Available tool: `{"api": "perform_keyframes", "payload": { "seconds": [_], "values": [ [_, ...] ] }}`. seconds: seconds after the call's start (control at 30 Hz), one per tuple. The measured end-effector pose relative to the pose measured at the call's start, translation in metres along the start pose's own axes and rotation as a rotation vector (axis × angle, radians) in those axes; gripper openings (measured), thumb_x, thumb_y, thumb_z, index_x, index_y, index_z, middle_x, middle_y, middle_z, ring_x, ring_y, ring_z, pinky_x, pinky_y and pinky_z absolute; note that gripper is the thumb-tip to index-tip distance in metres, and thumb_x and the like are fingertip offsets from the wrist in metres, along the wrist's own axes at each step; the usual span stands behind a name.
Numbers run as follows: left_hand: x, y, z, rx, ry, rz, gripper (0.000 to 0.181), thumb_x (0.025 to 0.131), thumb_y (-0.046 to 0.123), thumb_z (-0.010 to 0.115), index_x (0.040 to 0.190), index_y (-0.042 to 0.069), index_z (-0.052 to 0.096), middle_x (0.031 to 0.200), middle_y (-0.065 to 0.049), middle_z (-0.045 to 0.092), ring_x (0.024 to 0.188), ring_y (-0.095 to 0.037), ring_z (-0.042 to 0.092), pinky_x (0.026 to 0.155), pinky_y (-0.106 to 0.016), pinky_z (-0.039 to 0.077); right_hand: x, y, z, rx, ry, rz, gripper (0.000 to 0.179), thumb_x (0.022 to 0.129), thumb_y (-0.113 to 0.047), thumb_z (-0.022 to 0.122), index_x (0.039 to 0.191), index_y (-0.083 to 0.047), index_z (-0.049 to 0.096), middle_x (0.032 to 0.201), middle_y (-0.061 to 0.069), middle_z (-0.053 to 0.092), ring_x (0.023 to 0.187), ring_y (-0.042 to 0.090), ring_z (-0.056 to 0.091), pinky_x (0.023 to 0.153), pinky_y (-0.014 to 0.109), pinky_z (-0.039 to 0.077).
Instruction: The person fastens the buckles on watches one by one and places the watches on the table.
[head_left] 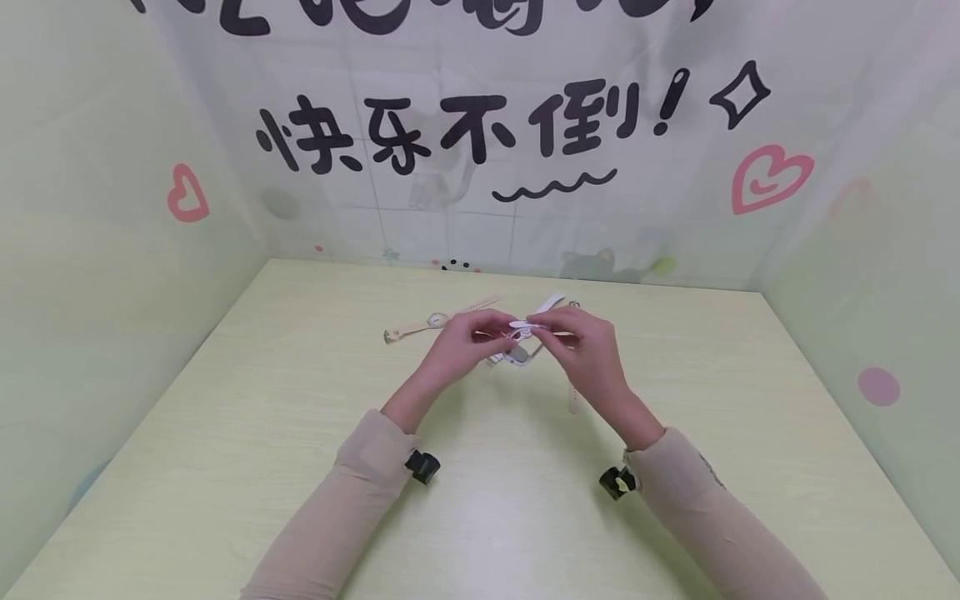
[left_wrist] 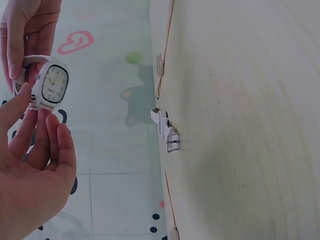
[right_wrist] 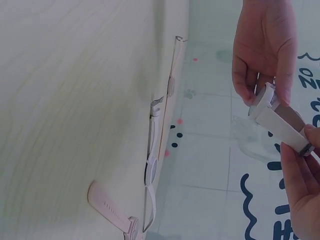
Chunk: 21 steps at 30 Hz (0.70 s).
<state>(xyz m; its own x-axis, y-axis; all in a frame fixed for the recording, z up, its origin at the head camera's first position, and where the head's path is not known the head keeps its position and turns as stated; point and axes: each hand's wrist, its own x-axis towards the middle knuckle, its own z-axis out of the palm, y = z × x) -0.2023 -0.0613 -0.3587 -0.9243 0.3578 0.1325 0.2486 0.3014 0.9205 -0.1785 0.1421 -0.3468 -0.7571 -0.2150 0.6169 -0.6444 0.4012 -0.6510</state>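
Both hands hold a white wristwatch with a squarish, dark-rimmed dial, raised above the table. My left hand grips the watch by its case; the fingers lie around the case edge in the left wrist view. My right hand pinches the strap near its buckle end, and the strap is bent round behind the case. Beneath the hands a second white wristwatch lies on the table, partly covered by them in the head view. In the right wrist view it rests on its side, strap curved.
Left of the hands lies a pale pink wristwatch with a round dial, strap stretched out. Another pink watch lies to the right, largely behind my right hand in the head view. A printed cloth backdrop closes off the table's back and sides.
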Motion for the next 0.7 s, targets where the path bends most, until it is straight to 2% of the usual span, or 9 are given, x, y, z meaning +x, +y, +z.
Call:
{"api": "perform_keyframes", "payload": {
  "seconds": [0.1,0.27,0.4,0.57,0.7],
  "values": [
    [-0.0004,-0.0002,-0.0001,-0.002,0.003,0.006,0.031,0.090,0.011,0.074,0.120,0.005,0.068,0.113,-0.013,0.073,0.102,-0.021,0.068,0.094,-0.031,0.057,-0.0005,-0.0007,-0.0006,-0.005,0.015,-0.007,0.015,0.086,-0.001,0.075,0.101,-0.002,0.077,0.097,0.012,0.076,0.085,0.022,0.072,0.071,0.018,0.059],
    [-0.0008,-0.0002,-0.0007,-0.021,0.048,0.021,0.029,0.090,0.011,0.073,0.118,0.004,0.068,0.109,-0.014,0.073,0.100,-0.021,0.069,0.094,-0.032,0.057,-0.0002,0.0002,-0.0020,0.013,0.012,-0.017,0.015,0.086,0.001,0.074,0.101,-0.001,0.076,0.097,0.012,0.076,0.086,0.022,0.072,0.072,0.017,0.059],
    [-0.0005,-0.0004,-0.0011,-0.019,0.069,0.023,0.027,0.090,0.012,0.073,0.116,0.005,0.069,0.109,-0.013,0.073,0.100,-0.022,0.069,0.096,-0.034,0.056,0.0000,0.0012,-0.0037,0.017,-0.028,-0.023,0.015,0.087,0.002,0.073,0.101,-0.001,0.076,0.097,0.012,0.074,0.089,0.022,0.071,0.073,0.021,0.060],
    [-0.0026,0.0014,-0.0023,-0.014,0.093,0.025,0.025,0.091,0.012,0.073,0.115,0.005,0.069,0.113,-0.013,0.072,0.102,-0.023,0.068,0.098,-0.035,0.055,-0.0002,0.0028,-0.0053,-0.030,-0.088,-0.032,0.018,0.087,0.003,0.072,0.103,-0.003,0.077,0.097,0.011,0.070,0.088,0.022,0.069,0.074,0.028,0.062],
    [-0.0031,0.0013,-0.0019,-0.016,0.099,0.031,0.025,0.090,0.012,0.074,0.114,0.005,0.069,0.114,-0.012,0.072,0.103,-0.024,0.069,0.099,-0.036,0.055,0.0000,0.0047,-0.0059,-0.037,-0.103,-0.044,0.018,0.087,0.005,0.071,0.102,-0.003,0.077,0.096,0.011,0.069,0.088,0.022,0.068,0.075,0.029,0.062]
  ]
}}
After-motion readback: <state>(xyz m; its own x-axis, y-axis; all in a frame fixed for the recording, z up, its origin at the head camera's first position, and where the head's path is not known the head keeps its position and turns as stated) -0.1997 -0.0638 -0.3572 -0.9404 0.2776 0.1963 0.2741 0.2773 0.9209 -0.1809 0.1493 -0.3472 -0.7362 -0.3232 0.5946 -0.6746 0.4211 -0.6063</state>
